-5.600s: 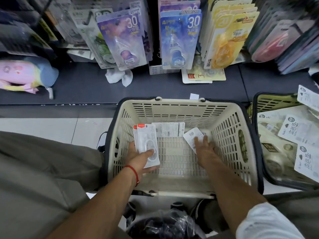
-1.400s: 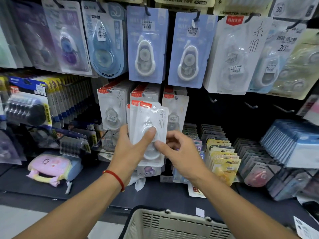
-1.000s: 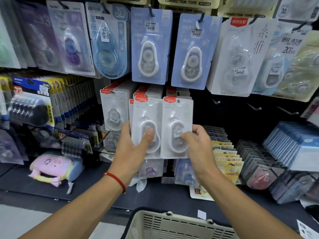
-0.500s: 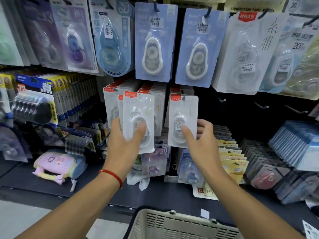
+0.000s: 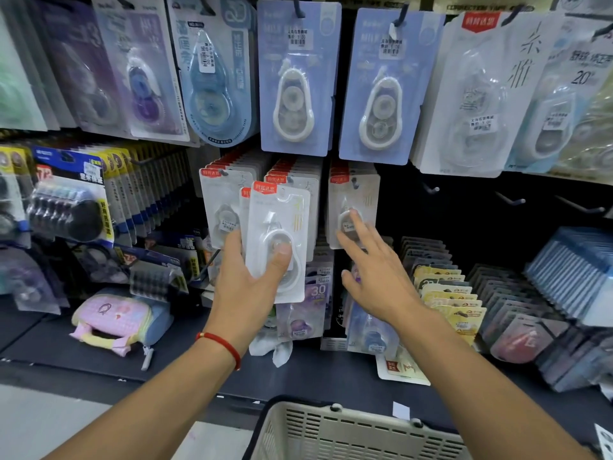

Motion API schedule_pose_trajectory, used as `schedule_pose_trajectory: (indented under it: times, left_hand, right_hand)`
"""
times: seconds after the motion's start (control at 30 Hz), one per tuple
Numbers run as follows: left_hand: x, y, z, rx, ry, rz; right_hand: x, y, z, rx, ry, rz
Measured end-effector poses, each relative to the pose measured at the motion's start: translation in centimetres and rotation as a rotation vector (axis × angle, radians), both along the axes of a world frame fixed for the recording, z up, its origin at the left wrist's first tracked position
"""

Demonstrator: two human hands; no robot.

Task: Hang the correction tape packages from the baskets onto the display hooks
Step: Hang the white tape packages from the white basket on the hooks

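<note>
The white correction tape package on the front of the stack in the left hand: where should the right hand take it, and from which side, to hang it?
Probably pinch the front package at its free right edge, coming from the right. The left hand holds the lower left with its thumb across the blister, and the hang hole under the red tab stays clear. The right hand is open beside it.
</note>
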State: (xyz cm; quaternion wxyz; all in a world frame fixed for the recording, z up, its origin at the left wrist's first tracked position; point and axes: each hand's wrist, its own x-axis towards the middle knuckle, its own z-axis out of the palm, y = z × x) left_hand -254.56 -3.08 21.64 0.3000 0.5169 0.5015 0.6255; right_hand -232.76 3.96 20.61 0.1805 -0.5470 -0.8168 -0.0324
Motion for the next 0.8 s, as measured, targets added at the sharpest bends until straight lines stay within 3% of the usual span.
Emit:
schedule_pose_trajectory:
  times: [0.07, 0.13, 0.23, 0.3, 0.47, 0.6, 0.8]
  left_hand:
    - [0.0, 0.1, -0.1, -0.015, 0.005, -0.015]
    - [0.1, 0.3, -0.2, -0.026, -0.024, -0.034]
    - [0.6, 0.4, -0.3, -0.035, -0.094, -0.089]
    - [1.0, 0.5, -0.4, -0.037, -0.149, -0.127]
    - [1.4, 0.6, -0.3, -0.043, -0.210, -0.175]
    - [1.0, 1.1, -0.7, -0.068, -0.223, -0.168]
    - [0.2, 1.2, -1.0, -0.055, -0.125, -0.079]
  right_hand:
    - [0.2, -0.7, -0.1, 0.047, 0.113, 0.019]
    - [0.0, -1.8, 0.1, 0.057, 0.365, 0.061]
    - [-1.4, -3.3, 0.9, -0.204, 0.740, 0.178]
    - [-2.0, -3.9, 0.9, -0.303, 0.807, 0.233]
    - [-1.9, -4.5, 0.9, -0.333, 0.921, 0.226]
    - [-1.6, -4.8, 1.2, -0.295, 1.132, 0.113]
    - [-1.2, -4.6, 1.3, -0.165, 1.267, -0.069]
